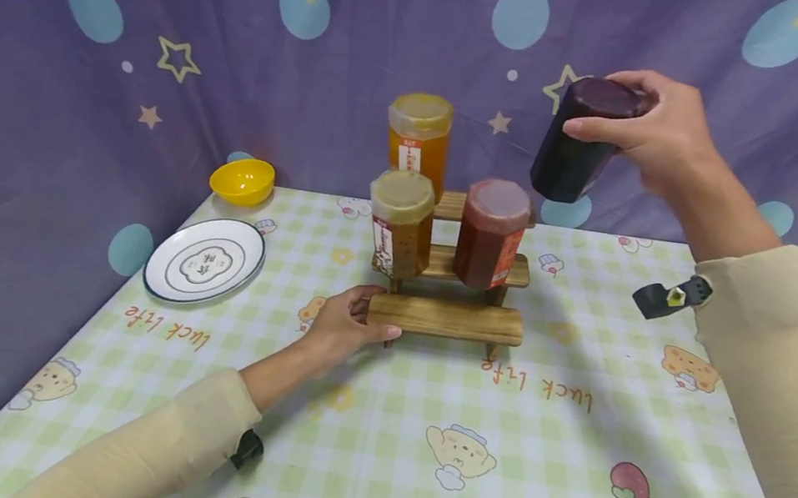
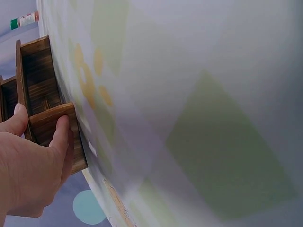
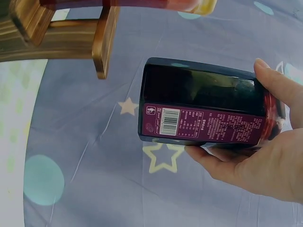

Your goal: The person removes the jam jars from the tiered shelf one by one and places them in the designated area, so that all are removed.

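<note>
My right hand (image 1: 659, 136) grips a dark purple jar (image 1: 585, 143) near its lid, holding it tilted in the air at the right of a stepped wooden rack (image 1: 446, 319). In the right wrist view a purple label (image 3: 203, 124) with a barcode shows on the jar. My left hand (image 1: 343, 326) pinches the left end of the rack's lowest step, thumb on one side and fingers on the other. A brown-yellow jar (image 1: 402, 228) and a red jar (image 1: 493, 236) stand on the middle step. On the top step, at the left, is an orange jar (image 1: 419, 142).
A yellow bowl (image 1: 243, 182) sits at the table's back left. In front of it lies a white plate (image 1: 169, 273) with a dark rim. A checked cloth (image 1: 358, 445) covers the table, and a purple patterned curtain (image 1: 216, 82) hangs right behind it.
</note>
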The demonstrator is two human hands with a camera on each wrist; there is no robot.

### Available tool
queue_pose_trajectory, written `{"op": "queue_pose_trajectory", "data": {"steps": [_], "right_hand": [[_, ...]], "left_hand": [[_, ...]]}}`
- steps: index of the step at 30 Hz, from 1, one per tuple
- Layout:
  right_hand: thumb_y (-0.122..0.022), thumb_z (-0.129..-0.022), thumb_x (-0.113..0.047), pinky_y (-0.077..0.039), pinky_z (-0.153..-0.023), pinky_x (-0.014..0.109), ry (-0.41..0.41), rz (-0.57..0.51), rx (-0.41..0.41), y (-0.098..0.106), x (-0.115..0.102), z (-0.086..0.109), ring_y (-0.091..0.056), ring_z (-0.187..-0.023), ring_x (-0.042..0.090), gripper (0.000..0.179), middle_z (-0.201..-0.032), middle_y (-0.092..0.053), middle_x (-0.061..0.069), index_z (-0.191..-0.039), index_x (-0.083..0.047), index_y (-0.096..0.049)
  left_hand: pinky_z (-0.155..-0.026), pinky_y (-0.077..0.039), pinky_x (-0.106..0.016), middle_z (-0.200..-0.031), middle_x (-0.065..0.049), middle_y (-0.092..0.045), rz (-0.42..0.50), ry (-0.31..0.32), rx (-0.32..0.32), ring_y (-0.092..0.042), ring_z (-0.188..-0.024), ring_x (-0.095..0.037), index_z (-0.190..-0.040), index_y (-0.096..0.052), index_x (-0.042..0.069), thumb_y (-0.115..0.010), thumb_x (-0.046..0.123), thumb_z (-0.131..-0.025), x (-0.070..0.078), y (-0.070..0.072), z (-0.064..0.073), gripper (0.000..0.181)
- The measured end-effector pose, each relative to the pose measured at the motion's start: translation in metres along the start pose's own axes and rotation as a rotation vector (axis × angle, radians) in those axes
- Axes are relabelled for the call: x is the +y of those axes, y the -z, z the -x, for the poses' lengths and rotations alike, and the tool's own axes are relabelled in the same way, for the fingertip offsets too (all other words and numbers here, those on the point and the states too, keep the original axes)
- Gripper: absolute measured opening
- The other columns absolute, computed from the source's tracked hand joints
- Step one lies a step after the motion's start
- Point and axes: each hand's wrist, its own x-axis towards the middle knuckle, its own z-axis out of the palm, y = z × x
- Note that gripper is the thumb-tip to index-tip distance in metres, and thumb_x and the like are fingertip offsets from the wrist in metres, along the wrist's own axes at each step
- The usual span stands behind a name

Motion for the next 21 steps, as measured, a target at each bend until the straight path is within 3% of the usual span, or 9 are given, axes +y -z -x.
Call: {"op": "queue_pose_trajectory", "data": {"steps": [6, 9, 14, 21], "right_hand": [[-0.089, -0.067, -0.016, -0.051, -0.066, 0.013, -0.025, 0.071, 0.010, 0.016, 0.008, 0.007, -0.058, -0.092, 0.014, 0.073, -0.107, -0.056, -0.003, -0.130, -0.014, -0.053], [-0.089, -0.068, -0.022, -0.049, -0.066, 0.012, -0.046, 0.139, 0.018, 0.023, 0.014, 0.009, -0.057, -0.094, 0.014, 0.076, -0.109, -0.055, -0.004, -0.134, -0.017, -0.051], [-0.088, -0.069, -0.017, -0.049, -0.067, 0.011, -0.063, 0.125, 0.011, 0.034, 0.023, 0.015, -0.058, -0.092, 0.011, 0.074, -0.106, -0.057, -0.006, -0.132, -0.016, -0.050], [-0.087, -0.071, -0.020, -0.050, -0.066, 0.011, -0.092, 0.144, 0.016, 0.047, 0.038, 0.023, -0.058, -0.092, 0.009, 0.073, -0.105, -0.056, -0.007, -0.133, -0.019, -0.049]], "left_hand": [[-0.110, -0.034, -0.048, -0.153, -0.010, -0.034, 0.000, -0.003, 0.001, -0.033, -0.139, -0.029, -0.143, -0.044, 0.014, -0.082, 0.021, -0.078, -0.002, 0.000, -0.001, 0.076], [-0.110, -0.033, -0.048, -0.154, -0.013, -0.031, 0.001, 0.013, -0.010, -0.031, -0.140, -0.031, -0.145, -0.042, 0.010, -0.080, 0.016, -0.081, 0.008, 0.000, 0.006, 0.075], [-0.110, -0.034, -0.047, -0.154, -0.016, -0.030, -0.003, 0.027, -0.022, -0.030, -0.140, -0.032, -0.146, -0.039, 0.005, -0.075, 0.009, -0.084, 0.029, -0.001, 0.020, 0.072], [-0.111, -0.032, -0.048, -0.154, -0.016, -0.029, -0.012, 0.028, -0.025, -0.029, -0.140, -0.033, -0.146, -0.039, 0.006, -0.075, 0.011, -0.084, 0.028, -0.001, 0.020, 0.072]]}}
